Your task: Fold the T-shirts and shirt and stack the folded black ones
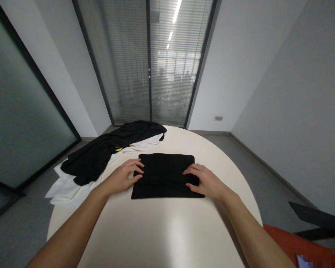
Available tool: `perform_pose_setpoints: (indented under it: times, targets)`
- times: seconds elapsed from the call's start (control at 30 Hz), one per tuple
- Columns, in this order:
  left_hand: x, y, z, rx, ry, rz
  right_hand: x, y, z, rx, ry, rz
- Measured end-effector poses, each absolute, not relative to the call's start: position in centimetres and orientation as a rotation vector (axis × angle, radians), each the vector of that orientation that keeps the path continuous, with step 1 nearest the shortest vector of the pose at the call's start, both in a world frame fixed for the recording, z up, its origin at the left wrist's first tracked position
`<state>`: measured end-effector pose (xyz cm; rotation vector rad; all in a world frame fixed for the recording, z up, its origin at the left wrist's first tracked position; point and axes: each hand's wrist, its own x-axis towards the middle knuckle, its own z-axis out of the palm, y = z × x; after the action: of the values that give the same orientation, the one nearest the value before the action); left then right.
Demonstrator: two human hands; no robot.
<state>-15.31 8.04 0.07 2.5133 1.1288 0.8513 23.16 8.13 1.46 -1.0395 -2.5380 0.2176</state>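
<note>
A folded black garment [166, 173] lies as a flat rectangle in the middle of the round white table [162, 230]. My left hand [124, 175] rests at its left edge, fingers stretched out and touching the cloth. My right hand [205, 180] lies on its right side, fingers spread flat on the fabric. Neither hand grips anything.
A loose pile of clothes lies at the table's far left: a black garment [106, 150] over a white one [69, 186], hanging past the edge. An orange chair seat [296, 245] stands at the lower right. Glass door with blinds behind the table.
</note>
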Motion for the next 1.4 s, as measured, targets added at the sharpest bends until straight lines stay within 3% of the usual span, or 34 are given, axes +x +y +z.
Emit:
perform_pose_setpoints:
  times: [0.4,0.73,1.07,1.4]
  targets:
    - [-14.4,6.8,1.1,2.722,1.18,0.655,22.2,8.0,1.0,-1.102,-2.597,-0.059]
    - [-13.6,6.7,1.4,2.596,1.177,1.185,22.1,7.0,2.8,-1.035,-2.408,-0.178]
    - [-12.6,5.1,2.7,2.596,1.162,0.441,21.2,6.2,2.9,-1.099,-2.674,0.17]
    - [-12.8,4.9,3.8,2.668,1.12,0.425,21.1,5.9,3.0,-1.073,-2.7,0.187]
